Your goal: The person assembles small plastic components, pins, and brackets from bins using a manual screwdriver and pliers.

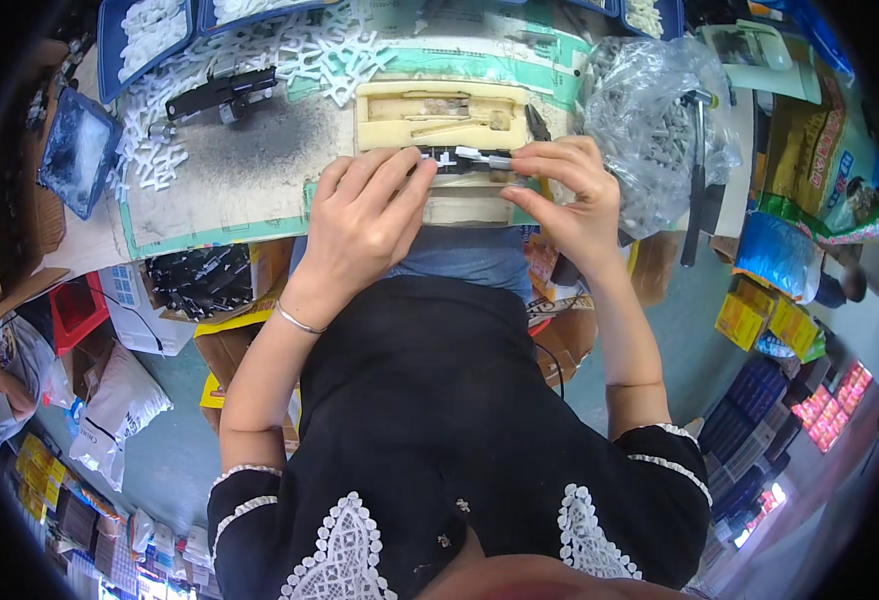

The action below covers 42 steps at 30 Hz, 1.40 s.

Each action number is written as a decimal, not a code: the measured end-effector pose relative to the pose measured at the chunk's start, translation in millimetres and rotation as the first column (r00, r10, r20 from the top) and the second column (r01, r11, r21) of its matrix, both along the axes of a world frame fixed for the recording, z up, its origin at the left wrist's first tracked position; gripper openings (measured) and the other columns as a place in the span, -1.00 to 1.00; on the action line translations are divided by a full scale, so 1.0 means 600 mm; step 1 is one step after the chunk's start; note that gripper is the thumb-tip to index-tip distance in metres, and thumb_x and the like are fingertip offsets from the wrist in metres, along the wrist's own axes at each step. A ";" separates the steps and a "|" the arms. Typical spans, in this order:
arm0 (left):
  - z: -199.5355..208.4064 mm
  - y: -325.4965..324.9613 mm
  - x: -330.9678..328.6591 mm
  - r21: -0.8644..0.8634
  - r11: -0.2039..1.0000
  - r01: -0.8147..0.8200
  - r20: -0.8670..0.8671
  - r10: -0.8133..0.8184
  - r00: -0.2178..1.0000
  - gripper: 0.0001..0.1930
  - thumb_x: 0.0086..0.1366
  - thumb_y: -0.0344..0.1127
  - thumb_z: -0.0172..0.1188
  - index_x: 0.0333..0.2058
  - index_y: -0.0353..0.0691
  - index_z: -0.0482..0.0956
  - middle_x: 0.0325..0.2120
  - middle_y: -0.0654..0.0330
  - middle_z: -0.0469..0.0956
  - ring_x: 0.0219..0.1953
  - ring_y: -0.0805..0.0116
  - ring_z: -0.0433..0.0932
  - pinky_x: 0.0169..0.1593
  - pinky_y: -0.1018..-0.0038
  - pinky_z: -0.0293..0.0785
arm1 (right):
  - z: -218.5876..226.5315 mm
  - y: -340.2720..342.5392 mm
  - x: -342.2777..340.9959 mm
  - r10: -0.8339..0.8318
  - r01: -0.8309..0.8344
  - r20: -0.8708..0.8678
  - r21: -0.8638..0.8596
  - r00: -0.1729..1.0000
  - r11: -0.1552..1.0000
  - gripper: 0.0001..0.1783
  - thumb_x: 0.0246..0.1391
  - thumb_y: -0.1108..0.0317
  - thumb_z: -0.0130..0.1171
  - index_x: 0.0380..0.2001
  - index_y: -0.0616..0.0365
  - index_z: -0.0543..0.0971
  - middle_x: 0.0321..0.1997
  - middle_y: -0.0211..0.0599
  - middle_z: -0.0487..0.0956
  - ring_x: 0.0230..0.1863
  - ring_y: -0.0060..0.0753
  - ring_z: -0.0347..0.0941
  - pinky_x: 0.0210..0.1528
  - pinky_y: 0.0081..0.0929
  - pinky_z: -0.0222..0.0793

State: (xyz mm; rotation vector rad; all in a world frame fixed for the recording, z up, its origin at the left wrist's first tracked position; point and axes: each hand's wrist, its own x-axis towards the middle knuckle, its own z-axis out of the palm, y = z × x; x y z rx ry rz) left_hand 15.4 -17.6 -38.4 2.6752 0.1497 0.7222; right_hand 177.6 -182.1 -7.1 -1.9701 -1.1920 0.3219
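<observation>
A cream-coloured fixture block (pixel 439 92) with recessed slots sits in front of me on the bench. Across its nearer part lies a long black part (pixel 449 168) with small white plastic pieces on it. My left hand (pixel 367 215) has its fingertips closed at the black part's left end; what they pinch there is hidden. At the other end, the thumb and fingers of my right hand (pixel 574 195) are around a small white piece (pixel 481 157) with a greyish end, lying along the black part. Black-handled pliers (pixel 536 124) rest just beyond my right fingers.
Many white Y-shaped plastic pieces (pixel 334 55) are heaped at the back left, near a black assembled part (pixel 221 95). Blue trays (pixel 149 40) of white pieces stand behind. On the right are a clear plastic bag (pixel 649 130) and a hammer (pixel 697 170). A box of black parts (pixel 199 280) stands below.
</observation>
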 end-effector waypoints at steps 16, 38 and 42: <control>-0.007 -0.015 0.012 0.094 0.992 -0.080 0.045 0.076 0.996 -0.69 -0.02 -0.32 0.26 -0.22 -0.11 0.58 -0.29 0.28 0.45 -0.23 0.38 0.46 -0.23 0.45 0.26 | -0.017 0.004 0.016 0.052 -0.029 0.282 -0.085 0.958 0.996 -0.73 -0.28 0.29 0.38 -0.39 0.01 0.65 -0.25 -0.45 0.53 -0.12 -0.31 0.36 -0.04 -0.35 0.17; 0.074 0.196 -0.030 0.153 0.966 -0.209 -0.104 0.227 0.968 -0.82 0.06 -0.36 0.25 -0.33 -0.12 0.50 -0.38 0.28 0.50 -0.25 0.32 0.45 -0.05 0.29 0.16 | 0.050 0.099 -0.035 0.119 -0.112 -0.055 0.115 0.991 0.987 -0.77 -0.09 0.46 0.25 -0.27 0.21 0.57 -0.17 -0.23 0.51 -0.15 -0.22 0.41 -0.13 -0.41 0.34; 0.101 0.109 -0.015 -0.178 0.983 0.037 -0.011 -0.040 0.999 -0.76 0.00 -0.43 0.27 -0.29 -0.23 0.51 -0.48 0.19 0.48 -0.38 0.22 0.47 -0.24 0.39 0.31 | 0.060 0.128 -0.065 0.158 -0.121 -0.244 0.160 0.957 0.980 -0.73 0.00 0.42 0.19 -0.19 0.26 0.53 -0.30 -0.20 0.55 -0.27 -0.21 0.48 -0.21 -0.41 0.39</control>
